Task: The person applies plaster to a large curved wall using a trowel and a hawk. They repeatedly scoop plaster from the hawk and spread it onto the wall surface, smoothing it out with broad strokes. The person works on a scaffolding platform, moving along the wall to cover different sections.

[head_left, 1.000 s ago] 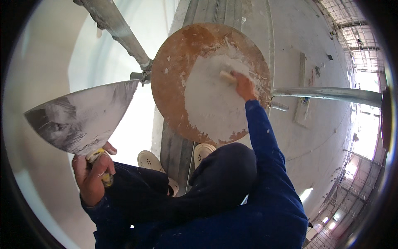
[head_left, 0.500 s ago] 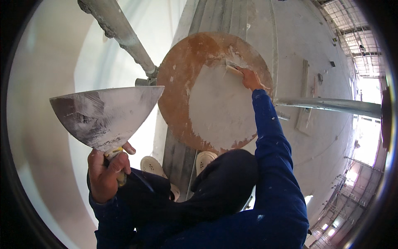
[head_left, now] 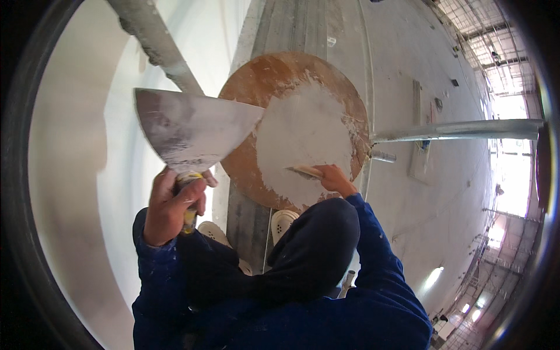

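My left hand (head_left: 166, 207) is closed around the yellowish, smeared handle of a wide putty knife (head_left: 195, 125). Its broad blade is raised, coated with pale residue, and one corner overlaps the left edge of a round brown board (head_left: 236, 166) in the view. A large patch of whitish plaster (head_left: 303, 125) covers the board's middle and right. Over the near part of this patch, my right hand (head_left: 336, 179) grips a smaller scraper (head_left: 303, 171) with a pale handle. Its blade lies low against the plaster, pointing left.
The board lies over grey metal planks (head_left: 291, 26), where my pale clogs (head_left: 284, 223) also stand. A crusted pole (head_left: 166, 52) rises at the far left before a white wall (head_left: 70, 175). Another metal pole (head_left: 461, 129) extends rightward. Floor and scaffolding show far below right.
My right hand has drawn the small scraper toward me across the plaster, from the board's far right to its near part. My left hand and the wide putty knife have shifted right and slightly up.
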A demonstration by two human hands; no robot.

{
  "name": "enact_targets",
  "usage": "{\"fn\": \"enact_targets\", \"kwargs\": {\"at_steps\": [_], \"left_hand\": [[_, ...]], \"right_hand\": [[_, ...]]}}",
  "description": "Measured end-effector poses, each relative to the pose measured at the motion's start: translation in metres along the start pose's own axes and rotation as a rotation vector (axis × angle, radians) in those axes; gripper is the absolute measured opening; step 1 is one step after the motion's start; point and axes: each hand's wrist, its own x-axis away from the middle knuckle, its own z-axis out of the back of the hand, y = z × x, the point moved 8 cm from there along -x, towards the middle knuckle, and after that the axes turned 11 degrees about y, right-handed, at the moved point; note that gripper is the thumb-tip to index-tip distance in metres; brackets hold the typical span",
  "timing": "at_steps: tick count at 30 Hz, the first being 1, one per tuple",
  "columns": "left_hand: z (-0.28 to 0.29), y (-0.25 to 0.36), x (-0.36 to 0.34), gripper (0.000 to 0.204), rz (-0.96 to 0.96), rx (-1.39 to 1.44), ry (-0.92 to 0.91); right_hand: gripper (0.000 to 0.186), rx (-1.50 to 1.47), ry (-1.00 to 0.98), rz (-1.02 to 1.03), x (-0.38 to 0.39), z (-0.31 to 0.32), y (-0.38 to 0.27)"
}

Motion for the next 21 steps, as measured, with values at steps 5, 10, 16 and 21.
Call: {"fn": "enact_targets", "kwargs": {"at_steps": [5,10,16,21], "left_hand": [[-0.015,0.004,0.023,0.032,0.013,0.091,-0.231],[-0.034,0.002,0.038,0.038,0.066,0.289,-0.339],[-0.05,0.004,0.045,0.035,0.113,0.304,-0.413],[-0.047,0.003,0.042,0.03,0.08,0.343,-0.304]], "right_hand": [[0.045,-1.05,0.529,-0.068,0.037,0.093,0.016],[0.043,-1.783,0.561,0.588,0.098,0.21,-0.104],[0.032,-1.825,0.31,0.931,0.128,0.202,-0.152],[0.023,-1.481,0.516,1.005,0.136,0.198,-0.182]]}}
